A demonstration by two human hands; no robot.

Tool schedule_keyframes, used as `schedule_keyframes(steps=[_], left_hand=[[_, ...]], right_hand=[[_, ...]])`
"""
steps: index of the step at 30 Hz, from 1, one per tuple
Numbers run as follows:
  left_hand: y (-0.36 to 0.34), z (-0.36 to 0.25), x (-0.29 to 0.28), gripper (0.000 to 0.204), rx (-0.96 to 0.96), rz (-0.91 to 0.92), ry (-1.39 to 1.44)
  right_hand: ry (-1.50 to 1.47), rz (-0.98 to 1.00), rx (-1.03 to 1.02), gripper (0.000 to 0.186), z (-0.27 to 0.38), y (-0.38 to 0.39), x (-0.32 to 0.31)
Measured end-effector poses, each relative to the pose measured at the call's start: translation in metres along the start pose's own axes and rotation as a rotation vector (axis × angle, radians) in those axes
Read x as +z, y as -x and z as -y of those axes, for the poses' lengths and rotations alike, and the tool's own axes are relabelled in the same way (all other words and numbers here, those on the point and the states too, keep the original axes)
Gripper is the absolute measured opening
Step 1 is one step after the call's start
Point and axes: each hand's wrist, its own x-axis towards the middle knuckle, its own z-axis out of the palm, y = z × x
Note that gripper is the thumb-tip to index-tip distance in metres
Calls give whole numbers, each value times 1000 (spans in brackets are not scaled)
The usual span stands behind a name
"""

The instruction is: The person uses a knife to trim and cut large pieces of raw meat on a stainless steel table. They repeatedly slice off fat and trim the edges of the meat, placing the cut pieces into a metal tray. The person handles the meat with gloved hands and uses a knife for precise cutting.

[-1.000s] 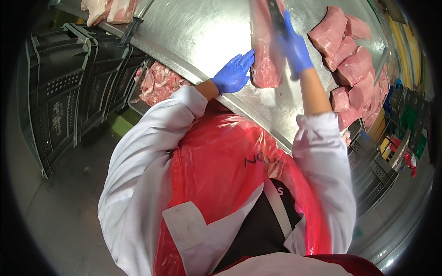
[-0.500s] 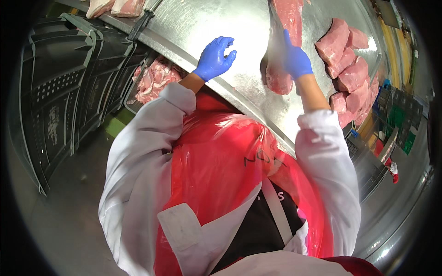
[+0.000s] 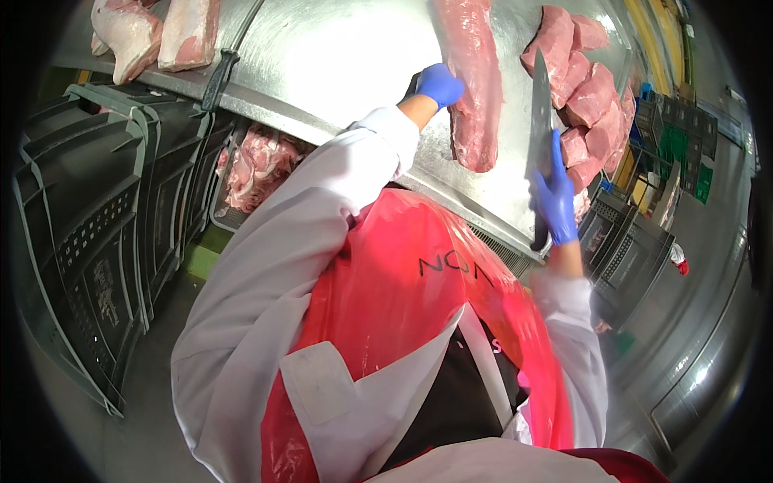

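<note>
Half a second ago the knife (image 3: pixel 541 113) is over the long meat loin (image 3: pixel 475 88), but now it is off to the right, between the loin and a heap of thick meat chunks (image 3: pixel 592 97). The right hand (image 3: pixel 554 189) has come closer to the person's body, and its grip is around the dark knife handle. The left hand (image 3: pixel 440 84) was apart from the loin; now it is curled up against the loin's left side. Its fingertips are hidden, so I cannot tell if that grip pinches the meat or only touches it. The loin lies flat on the shiny metal desk (image 3: pixel 330 60), in front of the person and a bit right of the middle. It is long and points away from the body, leaning a little to the left at the far end, which the top of the view cuts off. The knife lies nearly the same way, tip pointing away. The desk looks wet and bright. Two big pale pieces of meat (image 3: pixel 189 36) sit at its far left, near a tool with a black handle (image 3: pixel 219 80). Below the edge is a tub of meat scraps (image 3: pixel 262 169). Dark plastic crates (image 3: pixel 101 225) stand at the left on a gray floor (image 3: pixel 165 354).
</note>
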Motion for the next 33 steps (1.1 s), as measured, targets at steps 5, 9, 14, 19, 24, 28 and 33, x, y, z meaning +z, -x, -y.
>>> schedule_keyframes(steps=[5,9,14,19,24,28,33], left_hand=[[4,18,9,32,-19,-52,195],[12,16,3,24,9,-69,288],[11,28,-3,23,28,-105,372],[8,35,5,23,110,-110,317],[3,48,-1,23,157,-151,183],[-3,51,-1,20,224,-117,161],[-11,64,-1,18,387,-216,41]], right_hand=[[240,-159,-375,82,-12,-84,61],[605,-23,-393,79,7,-141,102],[724,118,-281,77,-7,-86,101],[676,0,-248,69,15,-107,126],[633,101,-136,77,-43,-19,121],[768,16,-156,80,-46,-37,127],[731,26,-190,87,-120,49,115]])
